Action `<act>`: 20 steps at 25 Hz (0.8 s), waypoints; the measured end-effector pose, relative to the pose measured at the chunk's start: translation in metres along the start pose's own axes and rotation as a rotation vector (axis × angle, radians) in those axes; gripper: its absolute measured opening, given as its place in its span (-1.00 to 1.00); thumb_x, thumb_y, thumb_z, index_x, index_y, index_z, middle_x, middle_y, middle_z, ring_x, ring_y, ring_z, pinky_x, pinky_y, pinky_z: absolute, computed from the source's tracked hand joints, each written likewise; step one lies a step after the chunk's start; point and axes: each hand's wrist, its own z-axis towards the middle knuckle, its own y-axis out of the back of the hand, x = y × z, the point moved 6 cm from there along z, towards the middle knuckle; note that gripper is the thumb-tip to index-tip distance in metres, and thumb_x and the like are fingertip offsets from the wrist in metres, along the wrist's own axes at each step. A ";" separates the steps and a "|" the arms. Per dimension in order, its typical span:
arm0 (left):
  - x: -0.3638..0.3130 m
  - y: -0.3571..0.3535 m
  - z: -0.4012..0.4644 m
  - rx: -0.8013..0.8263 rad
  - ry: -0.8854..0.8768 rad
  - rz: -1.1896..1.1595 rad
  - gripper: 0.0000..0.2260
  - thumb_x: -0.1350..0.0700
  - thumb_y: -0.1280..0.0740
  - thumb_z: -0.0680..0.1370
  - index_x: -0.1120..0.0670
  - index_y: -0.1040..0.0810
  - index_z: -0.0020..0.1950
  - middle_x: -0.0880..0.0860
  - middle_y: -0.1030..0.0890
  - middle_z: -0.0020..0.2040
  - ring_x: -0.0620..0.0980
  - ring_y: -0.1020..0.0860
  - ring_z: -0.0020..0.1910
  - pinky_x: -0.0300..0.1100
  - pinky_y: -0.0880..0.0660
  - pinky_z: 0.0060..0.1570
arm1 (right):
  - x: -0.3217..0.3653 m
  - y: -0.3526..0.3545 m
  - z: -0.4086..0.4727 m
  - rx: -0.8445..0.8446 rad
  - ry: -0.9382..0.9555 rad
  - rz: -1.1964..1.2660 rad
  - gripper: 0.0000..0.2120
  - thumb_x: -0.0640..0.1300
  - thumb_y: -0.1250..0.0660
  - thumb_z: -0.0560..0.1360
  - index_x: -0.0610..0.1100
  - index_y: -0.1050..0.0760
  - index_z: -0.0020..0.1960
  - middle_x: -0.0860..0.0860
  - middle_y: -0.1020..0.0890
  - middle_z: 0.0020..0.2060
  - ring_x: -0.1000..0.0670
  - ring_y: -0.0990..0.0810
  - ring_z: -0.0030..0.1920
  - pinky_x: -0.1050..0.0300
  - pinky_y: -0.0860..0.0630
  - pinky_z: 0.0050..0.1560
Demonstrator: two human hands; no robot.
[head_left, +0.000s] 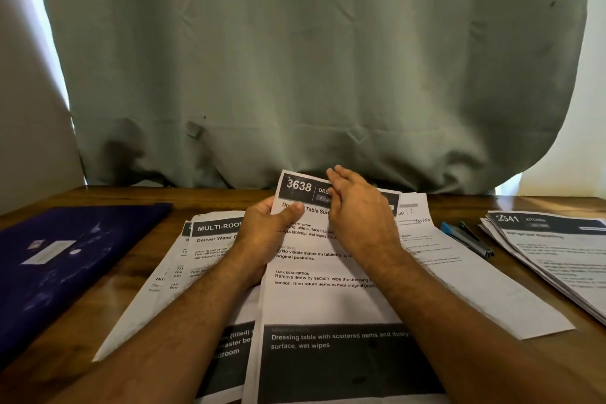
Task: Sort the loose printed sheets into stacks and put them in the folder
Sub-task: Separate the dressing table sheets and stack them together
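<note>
A printed sheet headed "3638" is held up in front of me over the table. My left hand grips its upper left edge, thumb on the front. My right hand lies over the top of that sheet with fingers straight. Under it to the left are sheets headed "MULTI-ROOM". Another loose sheet spreads out to the right. A stack headed "2541 KITCHEN" sits at the far right. The dark purple folder lies shut at the left.
A blue and grey stapler lies between the loose sheet and the right stack. The wooden table ends at a grey-green curtain hanging right behind it.
</note>
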 end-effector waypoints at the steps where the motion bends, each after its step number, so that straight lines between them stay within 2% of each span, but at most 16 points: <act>1: 0.000 0.000 0.000 0.002 -0.007 -0.009 -0.87 0.16 -0.41 0.58 0.12 -0.64 0.12 0.18 -0.74 -0.04 0.22 -0.72 -0.07 0.14 -0.64 -0.03 | 0.002 -0.001 0.000 0.017 0.005 0.010 -0.54 -0.12 -0.21 0.62 -0.03 -0.29 0.51 0.03 -0.37 0.47 -0.03 -0.42 0.37 0.04 -0.34 0.39; 4: -0.003 0.000 -0.001 -0.015 -0.026 0.011 -0.90 0.16 -0.36 0.61 0.12 -0.64 0.09 0.16 -0.74 -0.07 0.19 -0.72 -0.10 0.06 -0.64 -0.08 | 0.009 -0.003 -0.001 0.055 0.053 0.016 -0.49 -0.17 -0.22 0.61 -0.03 -0.23 0.54 0.00 -0.41 0.42 -0.05 -0.48 0.30 0.01 -0.42 0.35; 7: -0.008 -0.001 -0.005 -0.024 -0.037 0.027 -0.87 0.13 -0.32 0.64 0.12 -0.63 0.10 0.16 -0.74 -0.09 0.17 -0.72 -0.14 0.04 -0.64 -0.11 | 0.014 0.006 0.003 0.037 0.062 -0.012 -0.61 -0.09 -0.21 0.62 0.00 -0.38 0.44 -0.02 -0.41 0.22 -0.06 -0.56 -0.02 -0.03 -0.56 0.15; 9: -0.011 -0.004 -0.008 -0.024 -0.042 -0.002 -0.87 0.12 -0.32 0.64 0.11 -0.63 0.09 0.16 -0.74 -0.09 0.17 -0.72 -0.14 0.02 -0.64 -0.14 | 0.017 0.015 0.011 0.000 0.057 -0.032 -0.71 -0.01 -0.20 0.63 0.01 -0.49 0.32 -0.02 -0.36 0.11 -0.03 -0.49 -0.16 -0.02 -0.55 0.05; 11: -0.014 -0.006 -0.009 -0.032 -0.034 -0.053 -0.89 0.13 -0.35 0.63 0.11 -0.63 0.08 0.18 -0.74 -0.08 0.20 -0.71 -0.13 0.05 -0.65 -0.10 | 0.019 0.019 0.020 0.018 0.041 -0.020 -0.74 0.02 -0.19 0.63 0.00 -0.52 0.25 -0.02 -0.35 0.13 -0.05 -0.52 -0.09 -0.02 -0.53 0.10; 14: -0.017 -0.008 -0.012 -0.028 -0.013 -0.170 -0.92 0.21 -0.39 0.58 0.14 -0.63 0.06 0.19 -0.74 -0.11 0.14 -0.71 -0.23 -0.02 -0.66 -0.24 | 0.026 0.020 0.033 0.078 0.042 0.017 -0.77 -0.01 -0.21 0.62 0.00 -0.55 0.20 -0.02 -0.46 0.16 -0.07 -0.56 0.07 -0.01 -0.50 0.19; 16: -0.019 -0.009 -0.015 0.001 0.001 -0.260 -0.84 0.28 -0.44 0.49 0.17 -0.63 0.06 0.22 -0.73 -0.09 0.14 -0.71 -0.25 -0.04 -0.65 -0.31 | 0.031 0.021 0.039 0.079 0.055 0.016 -0.80 -0.07 -0.28 0.59 0.01 -0.59 0.18 -0.03 -0.59 0.12 -0.07 -0.59 0.08 0.02 -0.51 0.18; 18: -0.018 -0.012 -0.017 0.039 0.037 -0.317 -0.73 0.32 -0.47 0.42 0.20 -0.63 0.10 0.27 -0.72 -0.05 0.18 -0.71 -0.23 -0.01 -0.64 -0.30 | 0.032 0.021 0.041 0.061 0.043 0.023 -0.78 -0.11 -0.33 0.57 0.00 -0.61 0.19 -0.02 -0.64 0.09 -0.03 -0.60 0.04 0.07 -0.51 0.17; 20: -0.017 -0.012 -0.016 0.037 0.065 -0.315 -0.78 0.33 -0.43 0.48 0.22 -0.63 0.12 0.27 -0.72 -0.08 0.19 -0.71 -0.23 0.00 -0.64 -0.29 | 0.031 0.017 0.039 0.051 0.030 0.040 -0.81 -0.10 -0.34 0.57 -0.01 -0.63 0.16 -0.01 -0.66 0.04 0.02 -0.58 -0.04 0.11 -0.49 0.12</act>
